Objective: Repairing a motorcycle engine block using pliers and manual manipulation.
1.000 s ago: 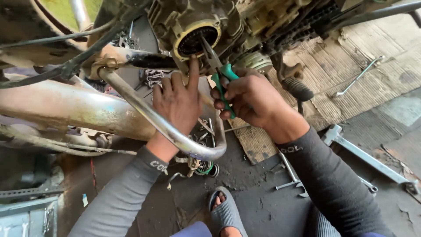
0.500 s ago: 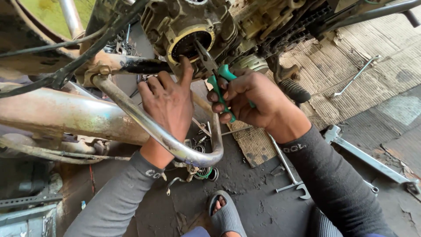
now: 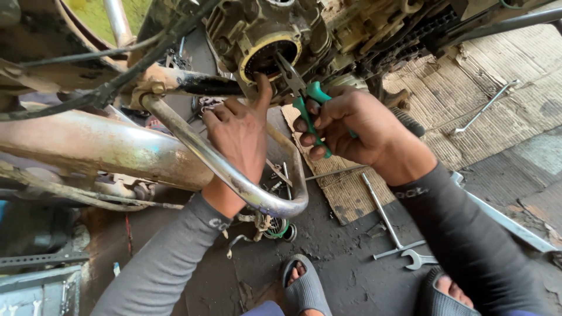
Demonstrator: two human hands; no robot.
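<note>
here, the right hand (image 3: 357,126) has its fingers (image 3: 310,124) clamped on green-handled steel pliers (image 3: 301,93), tips at the round brass-rimmed opening (image 3: 264,55) of the grimy engine; left hand (image 3: 240,131), fingers loosely spread, thumb touching that rim, above a bent chrome pipe (image 3: 234,175).

Your left hand (image 3: 240,131) rests below the engine opening (image 3: 268,57), behind a bent pipe (image 3: 234,175). Right of it, your right hand (image 3: 357,126) holds pliers (image 3: 304,96) reaching into that opening. A spanner (image 3: 418,258) lies on the floor below.

Two hands (image 3: 240,131); one green-handled pliers (image 3: 304,99); three spanners (image 3: 389,219); two sandals (image 3: 304,287).
</note>
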